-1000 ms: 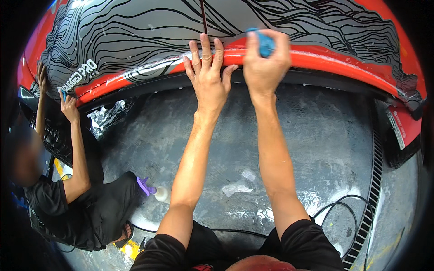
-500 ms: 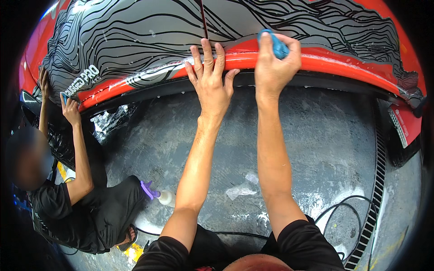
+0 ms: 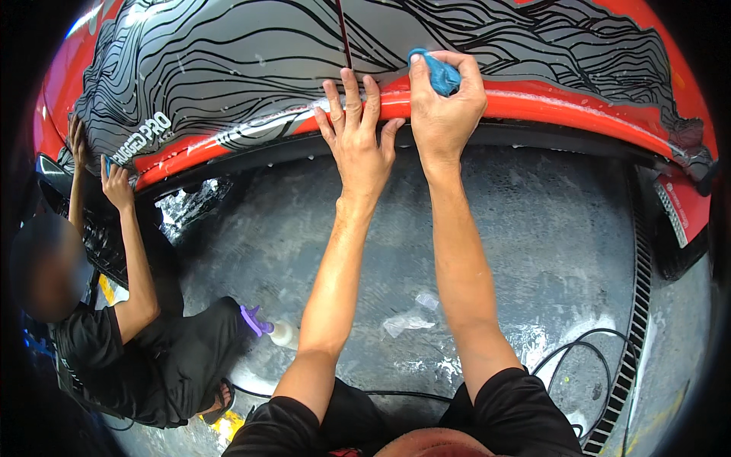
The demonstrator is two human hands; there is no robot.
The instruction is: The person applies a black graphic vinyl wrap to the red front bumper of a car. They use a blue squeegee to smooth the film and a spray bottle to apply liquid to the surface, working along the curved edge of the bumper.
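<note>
A wet red car side (image 3: 525,103) with a grey decal of black wavy lines (image 3: 244,57) spans the upper view. My right hand (image 3: 448,110) grips a crumpled blue lump (image 3: 444,76), soft like clay or a wadded cloth, against the panel just right of a vertical door seam. Its fingers and thumb close around the lump's sides. Left of it, my left hand (image 3: 359,133) lies open on the red lower edge, fingers spread and tips touching the decal's bottom border. Nothing is in that hand. Suds and water drops cling along the red edge.
At left a co-worker (image 3: 145,358) in black sits low, both hands on the car, one near a small blue piece. A spray bottle with a purple head (image 3: 259,321), crumpled clear plastic (image 3: 407,323), a black hose (image 3: 582,344) and a drain grate (image 3: 636,305) are on the wet floor.
My right hand has slid left along the panel with the blue lump, closer to my left hand. My left hand stays nearly in place.
</note>
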